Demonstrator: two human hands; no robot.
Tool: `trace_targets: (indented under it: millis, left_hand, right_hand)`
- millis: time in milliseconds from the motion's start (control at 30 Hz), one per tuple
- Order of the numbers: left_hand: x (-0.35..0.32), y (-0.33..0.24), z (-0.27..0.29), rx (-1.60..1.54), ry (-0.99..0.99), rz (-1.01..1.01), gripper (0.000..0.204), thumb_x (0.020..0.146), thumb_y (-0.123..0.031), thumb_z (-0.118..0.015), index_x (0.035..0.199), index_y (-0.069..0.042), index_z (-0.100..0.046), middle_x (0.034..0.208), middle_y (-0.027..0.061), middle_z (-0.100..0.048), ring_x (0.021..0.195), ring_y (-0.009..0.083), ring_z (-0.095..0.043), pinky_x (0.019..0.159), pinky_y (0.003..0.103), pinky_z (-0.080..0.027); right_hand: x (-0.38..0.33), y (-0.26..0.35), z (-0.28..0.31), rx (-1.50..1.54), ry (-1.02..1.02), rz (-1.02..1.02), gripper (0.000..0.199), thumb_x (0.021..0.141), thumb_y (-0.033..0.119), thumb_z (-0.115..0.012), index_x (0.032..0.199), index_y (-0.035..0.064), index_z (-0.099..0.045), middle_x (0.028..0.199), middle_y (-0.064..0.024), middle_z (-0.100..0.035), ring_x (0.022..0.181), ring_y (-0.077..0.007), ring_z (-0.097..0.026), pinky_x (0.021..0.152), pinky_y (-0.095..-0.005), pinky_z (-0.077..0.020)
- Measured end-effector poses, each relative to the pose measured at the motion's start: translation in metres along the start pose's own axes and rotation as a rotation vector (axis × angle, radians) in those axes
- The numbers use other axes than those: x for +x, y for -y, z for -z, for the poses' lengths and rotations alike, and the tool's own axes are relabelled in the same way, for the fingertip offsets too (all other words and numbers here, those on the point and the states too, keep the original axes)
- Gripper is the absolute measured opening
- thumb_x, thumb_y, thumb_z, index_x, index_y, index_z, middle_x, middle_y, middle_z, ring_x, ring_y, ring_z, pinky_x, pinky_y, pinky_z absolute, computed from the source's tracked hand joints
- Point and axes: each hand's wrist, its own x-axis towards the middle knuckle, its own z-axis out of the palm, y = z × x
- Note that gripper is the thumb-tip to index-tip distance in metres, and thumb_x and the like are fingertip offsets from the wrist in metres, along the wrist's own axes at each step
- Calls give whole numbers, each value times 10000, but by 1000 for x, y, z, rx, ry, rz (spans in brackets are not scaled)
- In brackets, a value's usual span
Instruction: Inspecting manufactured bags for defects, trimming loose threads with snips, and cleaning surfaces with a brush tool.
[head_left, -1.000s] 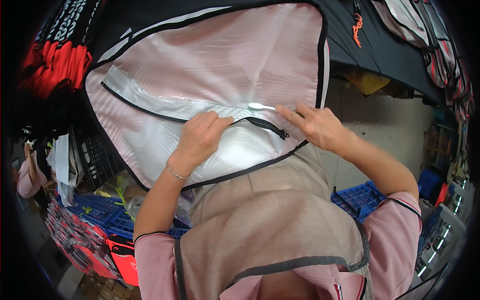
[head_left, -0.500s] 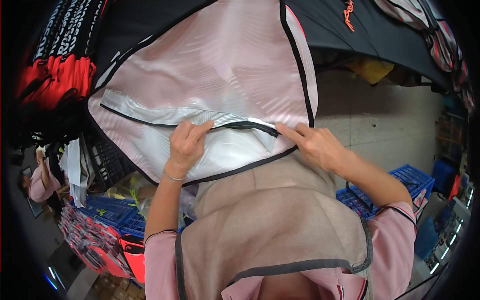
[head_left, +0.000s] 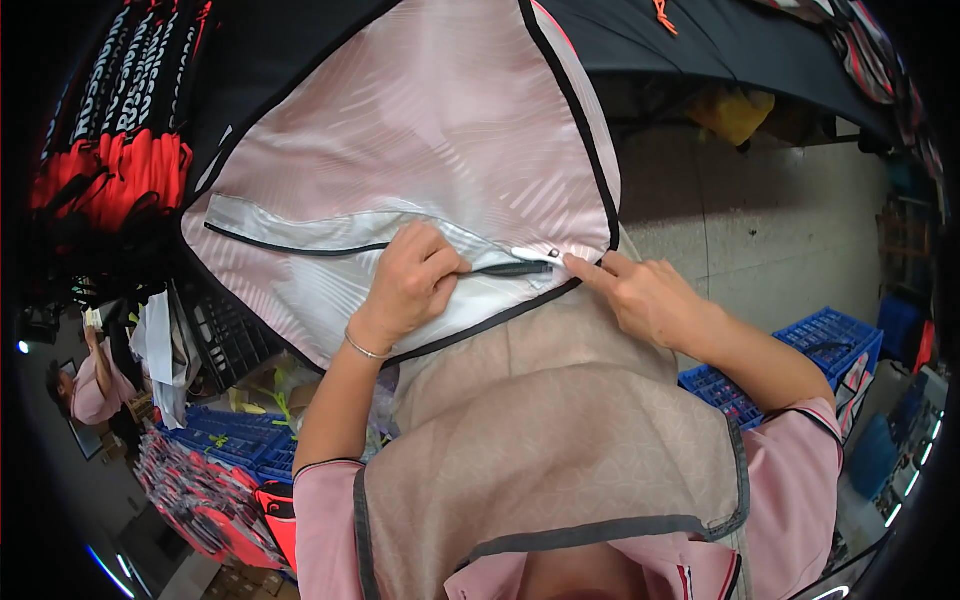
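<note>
A large pale pink-white fabric panel [head_left: 440, 130] with faint stripes and black binding lies before me. A slit with a black edging strip [head_left: 300, 246], apparently a zip, crosses its lower part, and pale lining shows around it. My left hand [head_left: 408, 280] is closed, thumb and finger pinching the strip near its middle. My right hand [head_left: 650, 300] is closed on the panel's right lower corner, index finger pressing by the slit's end. Close to that fingertip is a white flap [head_left: 535, 256] with a small dark ring. The right thumb is hidden.
A black-covered table [head_left: 680, 40] runs beyond the panel. Black straps with red ends [head_left: 115, 160] hang at the left. Blue crates [head_left: 830, 340] stand at both sides, and red-grey pieces [head_left: 190, 490] are stacked lower left. Another person [head_left: 95, 385] is at far left.
My left hand has moved a little right along the strip, its fingers now curled tighter. The flap at the slit's right end has folded up, showing the dark ring. The panel has shifted slightly.
</note>
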Motion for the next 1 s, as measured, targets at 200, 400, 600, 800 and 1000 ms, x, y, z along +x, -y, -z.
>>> trace_targets:
  millis: [200, 400, 600, 800, 1000]
  left_hand:
    - [4, -17, -15, 7, -82, -128, 154, 630, 40, -651, 755, -44, -622, 978, 83, -648, 953, 293, -595, 863, 380, -455]
    - [0, -22, -13, -6, -13, -58, 210, 730, -114, -707, 925, -80, -637, 987, 90, -620, 982, 278, -565, 868, 393, -427]
    - [17, -47, -14, 139, 164, -51, 542, 688, -454, -769, 1083, -115, -619, 931, 77, -538, 954, 261, -504, 877, 399, -342]
    - [-1, -41, -13, 43, 152, -98, 402, 685, -276, -775, 1020, -120, -617, 1085, 60, -580, 1130, 256, -518, 1055, 466, -323]
    - [-7, -29, -39, 159, -6, -237, 275, 706, -166, -738, 957, -126, -635, 979, 14, -608, 1018, 210, -578, 1024, 446, -371]
  right_hand:
    - [22, 7, -1, 39, -64, -18, 629, 787, -18, -542, 1395, 117, -451, 1021, -187, -610, 741, -372, -651, 677, -447, -539]
    - [20, 0, -19, 97, -145, -43, 641, 789, -40, -540, 1402, 130, -463, 1060, -168, -609, 808, -361, -651, 697, -440, -538]
    - [17, -5, -14, 108, -196, -105, 599, 811, -34, -552, 1381, 143, -503, 1023, -160, -623, 807, -369, -651, 707, -429, -551]
    - [17, 12, -23, 60, -298, -53, 616, 795, -30, -555, 1387, 127, -483, 942, -157, -608, 738, -355, -647, 655, -418, -551]
    - [4, 27, -30, 58, -133, -134, 571, 826, 32, -524, 1385, 36, -409, 972, -223, -600, 768, -394, -661, 676, -459, -542]
